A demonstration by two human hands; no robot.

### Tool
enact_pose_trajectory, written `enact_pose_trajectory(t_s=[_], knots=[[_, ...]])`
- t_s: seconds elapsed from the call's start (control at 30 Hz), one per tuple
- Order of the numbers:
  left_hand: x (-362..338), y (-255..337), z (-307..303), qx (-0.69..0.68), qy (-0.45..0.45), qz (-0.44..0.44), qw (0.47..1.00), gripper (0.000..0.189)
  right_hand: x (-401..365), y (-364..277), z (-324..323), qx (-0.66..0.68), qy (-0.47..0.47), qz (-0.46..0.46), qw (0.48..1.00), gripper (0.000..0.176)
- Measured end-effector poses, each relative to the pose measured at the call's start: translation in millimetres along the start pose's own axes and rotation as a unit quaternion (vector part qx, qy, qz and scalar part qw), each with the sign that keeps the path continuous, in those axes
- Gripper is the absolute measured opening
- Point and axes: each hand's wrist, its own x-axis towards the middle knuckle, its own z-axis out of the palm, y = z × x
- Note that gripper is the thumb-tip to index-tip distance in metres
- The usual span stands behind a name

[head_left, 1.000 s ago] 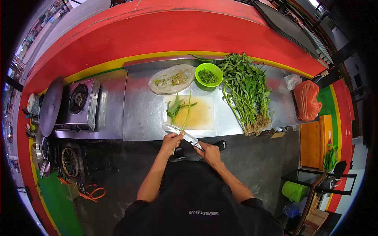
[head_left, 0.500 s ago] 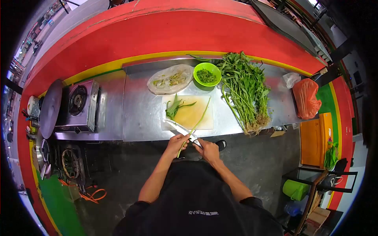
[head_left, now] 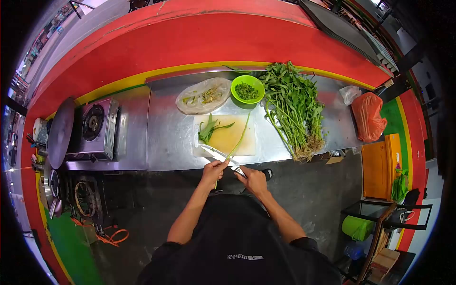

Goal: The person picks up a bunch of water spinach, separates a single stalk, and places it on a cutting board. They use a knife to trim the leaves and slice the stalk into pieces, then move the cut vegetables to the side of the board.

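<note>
Stem (head_left: 240, 137), long and green, slants across the cutting board (head_left: 223, 141) from its far right part to its near edge. There the left hand (head_left: 213, 170) pinches its lower end, fingers closed on it. The right hand (head_left: 254, 180) is clamped on the handle of a knife (head_left: 216, 154), whose blade crosses the stem at the board's near edge. Loose leaves (head_left: 209, 129) lie on the board's left part. The board sits at the near edge of the steel counter (head_left: 168, 137). Toward the far edge stand a green bowl (head_left: 259, 85) and a plastic bag (head_left: 203, 95) of scraps, and a bunch of greens (head_left: 292, 107) lies right of the board.
</note>
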Motion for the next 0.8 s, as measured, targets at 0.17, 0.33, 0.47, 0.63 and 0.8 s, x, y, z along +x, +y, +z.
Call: enact_pose_trajectory(t_s=[0.17, 0.33, 0.47, 0.63, 0.8], knots=[[-6.3, -2.0, -3.9, -0.031, 0.027, 0.009, 0.999, 0.019, -1.5, 8.9, -1.5, -0.013, 0.026, 0.003, 1.0, 0.035], [-13.6, 2.5, -15.0, 0.001, -0.017, -0.018, 1.0, 0.021, -4.8, 18.8, -13.7, 0.0, 0.032, -0.007, 0.999, 0.033], [-19.0, 16.0, -7.6, 0.013, -0.062, -0.012, 0.998, 0.026, -5.4, 18.5, -17.5, 0.006, 0.022, -0.028, 0.999, 0.033], [-3.2, 20.6, -6.3, 0.065, -0.055, -0.017, 0.996, 0.028, -7.9, 16.3, -7.0, -0.007, 0.019, -0.058, 0.998, 0.031], [2.2, 16.6, 0.3, 0.043, -0.013, 0.023, 0.999, 0.021, -6.6, 12.5, -4.5, -0.013, 0.027, -0.069, 0.997, 0.033]])
